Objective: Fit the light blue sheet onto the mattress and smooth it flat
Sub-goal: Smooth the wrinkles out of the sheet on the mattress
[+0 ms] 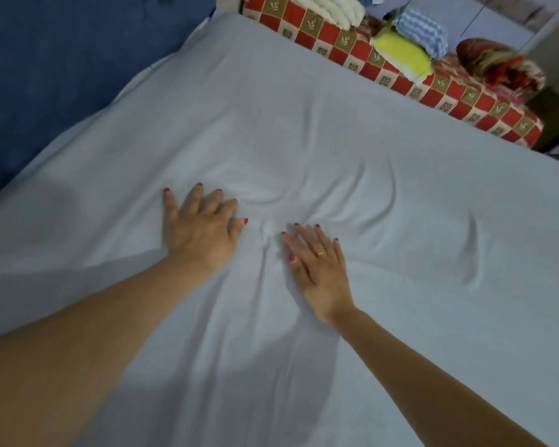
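A: Where are the hands?

B: Both lie palm down on the sheet [304,130], fingers straight and spread, gripping nothing. The left hand [199,227] is pressed flat; the right hand [317,269] sits just beside it, a ring on one finger.

A: And the sheet itself?

B: It covers the mattress under both arms and well beyond the fingertips. Whether its corners are tucked, I cannot tell; none shows.

A: What lies between the hands?

B: A knot of creases [271,233], bunched right between the two thumbs. More folds fan out ahead of the fingers, and one long ridge [473,253] stands off to the right of the right hand.

A: So what might go wrong?

B: My guess: if the palms slide toward each other, the cloth piles higher in that gap instead of flattening. Pushing hard outward could drag a loose edge off the mattress, should it not be anchored. And the ridge on the right may simply be missed.

A: Anything further off?

B: Past the far edge, a red checked cloth [400,82] with folded towels [410,43] stacked on it; to the left, a blue wall [62,75].
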